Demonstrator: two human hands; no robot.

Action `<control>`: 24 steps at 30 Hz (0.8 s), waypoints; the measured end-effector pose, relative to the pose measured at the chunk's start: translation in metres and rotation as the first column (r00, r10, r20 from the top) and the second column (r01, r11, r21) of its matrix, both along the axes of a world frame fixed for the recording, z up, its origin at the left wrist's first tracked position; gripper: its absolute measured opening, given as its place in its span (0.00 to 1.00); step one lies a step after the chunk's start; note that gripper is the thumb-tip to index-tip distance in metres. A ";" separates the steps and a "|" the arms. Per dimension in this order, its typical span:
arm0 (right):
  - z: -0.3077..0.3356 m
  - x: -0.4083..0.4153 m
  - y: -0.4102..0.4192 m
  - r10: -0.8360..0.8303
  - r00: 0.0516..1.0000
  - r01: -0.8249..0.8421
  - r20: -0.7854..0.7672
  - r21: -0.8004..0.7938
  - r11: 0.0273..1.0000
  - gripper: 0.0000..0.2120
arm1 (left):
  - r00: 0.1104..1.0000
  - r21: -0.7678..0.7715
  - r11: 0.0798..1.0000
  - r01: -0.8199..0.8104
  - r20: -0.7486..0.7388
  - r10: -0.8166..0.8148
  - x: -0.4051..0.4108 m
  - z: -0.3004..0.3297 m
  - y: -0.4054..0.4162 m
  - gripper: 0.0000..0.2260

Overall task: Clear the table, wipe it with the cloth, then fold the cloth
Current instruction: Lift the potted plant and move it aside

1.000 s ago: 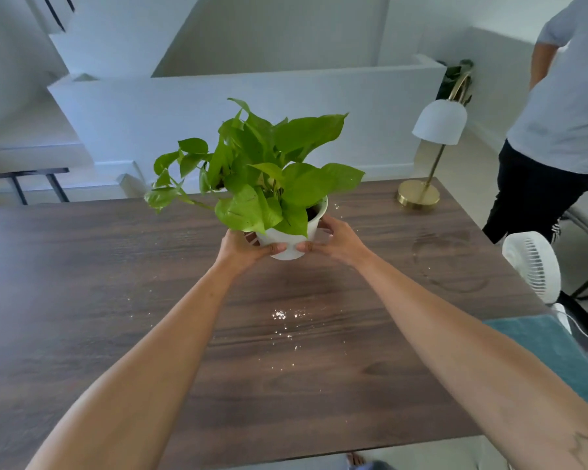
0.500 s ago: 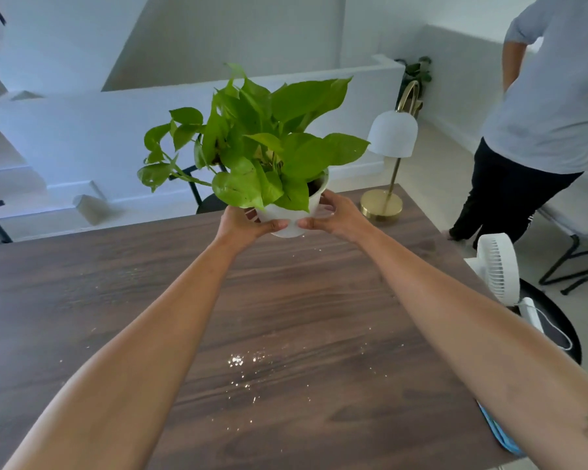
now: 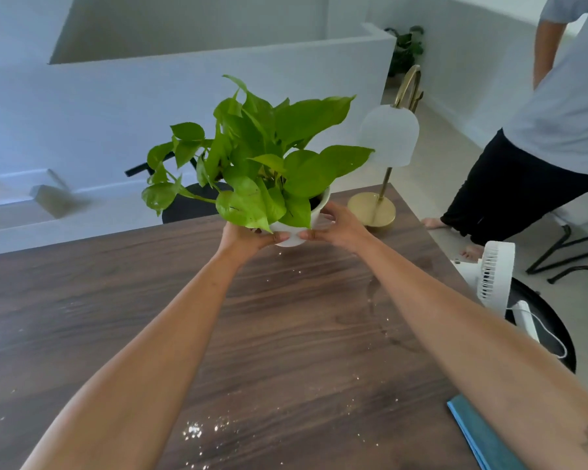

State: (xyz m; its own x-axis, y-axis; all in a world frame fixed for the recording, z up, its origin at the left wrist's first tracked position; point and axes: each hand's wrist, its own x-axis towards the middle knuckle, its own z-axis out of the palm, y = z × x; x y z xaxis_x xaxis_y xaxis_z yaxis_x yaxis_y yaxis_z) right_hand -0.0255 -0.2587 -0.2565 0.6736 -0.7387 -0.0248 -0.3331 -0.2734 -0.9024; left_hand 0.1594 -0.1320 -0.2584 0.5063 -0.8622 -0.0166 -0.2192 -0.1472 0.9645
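Note:
I hold a leafy green plant in a white pot above the far part of the dark wooden table. My left hand grips the pot's left side and my right hand grips its right side. The leaves hide most of the pot. White crumbs lie scattered on the table near me. A blue cloth lies at the table's near right edge, partly under my right forearm.
A brass lamp with a white glass shade stands at the table's far right corner. A white fan sits on a black stool beside the table. Another person stands at the right. A dark chair is behind the table.
Both hands have carried the potted plant away from me toward the table's far edge, nearer the lamp. The view has shifted, so the crumbs now appear closer to me.

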 end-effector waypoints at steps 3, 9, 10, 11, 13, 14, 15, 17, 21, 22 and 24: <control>-0.007 0.000 -0.010 0.012 1.000 -0.012 -0.008 0.012 1.000 0.32 | 1.000 0.015 1.000 -0.002 -0.028 0.002 -0.001 -0.009 -0.009 0.34; -0.017 -0.003 -0.020 0.016 0.999 -0.014 -0.034 0.047 0.999 0.33 | 1.000 0.048 0.999 -0.013 -0.007 0.014 -0.005 -0.022 -0.018 0.38; -0.019 -0.004 -0.021 0.014 0.999 -0.012 -0.030 0.058 0.998 0.33 | 1.000 0.049 0.999 -0.011 -0.005 0.011 -0.006 -0.022 -0.019 0.39; -0.020 -0.005 -0.022 0.012 1.000 -0.010 -0.023 0.070 0.997 0.33 | 1.000 0.049 0.999 -0.007 -0.004 0.007 -0.006 -0.022 -0.020 0.39; -0.021 -0.005 -0.024 0.011 1.000 -0.010 -0.010 0.086 0.996 0.32 | 1.000 0.047 0.999 -0.001 -0.008 0.001 -0.006 -0.023 -0.023 0.40; -0.022 -0.005 -0.024 0.013 1.000 -0.012 -0.004 0.092 0.996 0.32 | 1.000 0.053 0.999 -0.001 -0.008 0.001 -0.005 -0.022 -0.024 0.40; -0.022 -0.005 -0.024 0.014 1.000 -0.014 0.004 0.099 0.995 0.31 | 1.000 0.064 0.998 -0.004 -0.007 0.005 -0.005 -0.022 -0.024 0.40; -0.024 -0.006 -0.024 0.014 1.000 -0.016 0.016 0.117 0.993 0.31 | 1.000 0.089 0.996 -0.020 -0.019 0.022 -0.005 -0.022 -0.025 0.41; -0.025 -0.007 -0.023 0.011 1.000 -0.011 0.002 0.116 0.993 0.29 | 0.999 0.124 0.992 -0.035 0.019 0.033 -0.006 -0.021 -0.026 0.37; -0.025 -0.007 -0.022 0.010 1.000 -0.009 -0.007 0.108 0.994 0.29 | 0.999 0.143 0.989 -0.041 0.039 0.036 -0.007 -0.021 -0.026 0.36; -0.022 -0.008 -0.018 -0.002 0.999 0.005 -0.037 0.081 0.997 0.30 | 0.994 0.207 0.975 -0.076 0.096 0.057 -0.010 -0.018 -0.024 0.35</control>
State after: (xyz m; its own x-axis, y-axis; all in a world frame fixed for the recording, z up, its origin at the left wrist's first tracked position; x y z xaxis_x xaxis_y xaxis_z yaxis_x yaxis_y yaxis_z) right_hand -0.0339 -0.2770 -0.2788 0.6689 -0.7353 -0.1094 -0.3670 -0.1987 -0.9087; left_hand 0.1496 -0.1559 -0.2768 0.5701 -0.8085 -0.1461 -0.2856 -0.3618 0.8874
